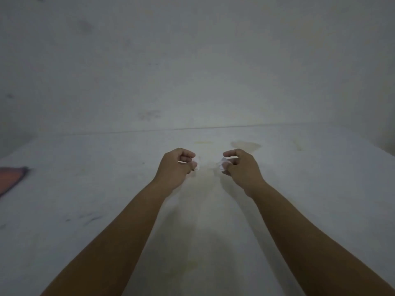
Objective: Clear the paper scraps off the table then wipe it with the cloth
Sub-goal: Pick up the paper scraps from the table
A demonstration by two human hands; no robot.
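Both my arms reach out over a white table (85, 199). My right hand (241, 169) has its fingers curled round a crumpled white paper scrap (223, 163) that shows between thumb and fingers. My left hand (177, 167) is curled too, and a small bit of white paper (196, 166) peeks out at its fingertips. The hands hover close together, a palm's width apart, near the table's far middle. A reddish-orange cloth (11, 178) with a dark edge lies at the far left edge of the view.
A pale wall (192, 60) rises right behind the table's far edge. Yellowish stains (245, 145) mark the tabletop beyond my right hand, and faint dark smudges (89, 218) lie at the left front.
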